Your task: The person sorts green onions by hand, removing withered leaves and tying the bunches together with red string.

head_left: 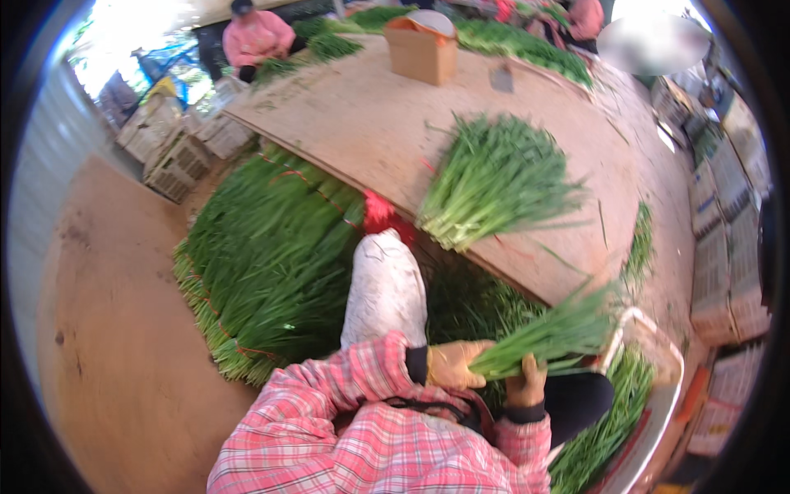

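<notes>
A loose bunch of garlic chives (555, 331) is held over my lap at the right, its long green leaves fanning up and to the right. My left hand (455, 365), in a tan glove, closes round the pale stem end. My right hand (528, 383) grips the same bunch from below, a little farther along the leaves. A larger heap of chives (498, 181) lies on the wooden board just ahead, stems toward me. To the right of my leg, more chives (605, 420) fill a white plastic crate (676, 370).
A big stack of chives tied with red cord (263, 255) stands left of my pale-covered knee (385, 288). An open cardboard box (421, 53) sits far on the board (354, 107). People in pink (257, 41) work at the far side. Crates (712, 272) line the right.
</notes>
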Demonstrator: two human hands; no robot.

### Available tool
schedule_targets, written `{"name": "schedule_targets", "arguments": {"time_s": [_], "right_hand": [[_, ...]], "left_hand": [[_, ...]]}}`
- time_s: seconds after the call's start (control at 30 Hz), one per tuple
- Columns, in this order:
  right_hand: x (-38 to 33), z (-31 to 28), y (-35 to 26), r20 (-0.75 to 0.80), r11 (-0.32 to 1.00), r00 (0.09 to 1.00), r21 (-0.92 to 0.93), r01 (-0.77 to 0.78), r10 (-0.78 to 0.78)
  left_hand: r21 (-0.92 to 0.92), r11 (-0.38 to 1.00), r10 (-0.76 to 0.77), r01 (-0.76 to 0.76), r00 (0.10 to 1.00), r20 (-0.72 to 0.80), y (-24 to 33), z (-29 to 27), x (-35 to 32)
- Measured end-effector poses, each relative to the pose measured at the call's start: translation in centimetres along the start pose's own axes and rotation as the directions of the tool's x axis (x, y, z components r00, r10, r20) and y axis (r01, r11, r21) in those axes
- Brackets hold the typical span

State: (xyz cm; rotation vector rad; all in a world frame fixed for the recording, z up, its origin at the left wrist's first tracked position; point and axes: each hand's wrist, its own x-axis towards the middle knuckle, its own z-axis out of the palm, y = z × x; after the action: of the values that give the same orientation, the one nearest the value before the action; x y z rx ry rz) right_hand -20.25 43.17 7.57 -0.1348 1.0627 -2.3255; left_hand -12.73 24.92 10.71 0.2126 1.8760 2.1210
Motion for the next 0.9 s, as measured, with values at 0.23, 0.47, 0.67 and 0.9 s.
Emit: {"name": "schedule_targets", "arguments": {"time_s": [0.23,0.47,0.67,0.9], "right_hand": [[7.6,9.3,-5.8,0.027,0.948,0.993,-0.298,0.114,-0.111],[20.0,17.0,-6.6,0.137,0.813,0.99,-0.574,0.102,-0.027],[27.3,14.1,-1.4,0.007,0.688,0.978,-0.712,-0.14,0.208],[24.8,12.6,-1.7,0.175,0.715,0.984,-0.682,0.152,-0.043]], "left_hand": [[0.362,0.905,0.322,-0.225,0.918,-0.233,5.8,-5.0,1.7],[0.242,0.903,0.426,-0.354,0.808,-0.407,8.3,-15.9,4.7],[0.592,0.743,0.193,0.311,0.747,-0.636,2.9,-25.0,7.2],[0.366,0.93,0.185,0.031,0.821,-0.54,0.7,-28.4,8.0]]}}
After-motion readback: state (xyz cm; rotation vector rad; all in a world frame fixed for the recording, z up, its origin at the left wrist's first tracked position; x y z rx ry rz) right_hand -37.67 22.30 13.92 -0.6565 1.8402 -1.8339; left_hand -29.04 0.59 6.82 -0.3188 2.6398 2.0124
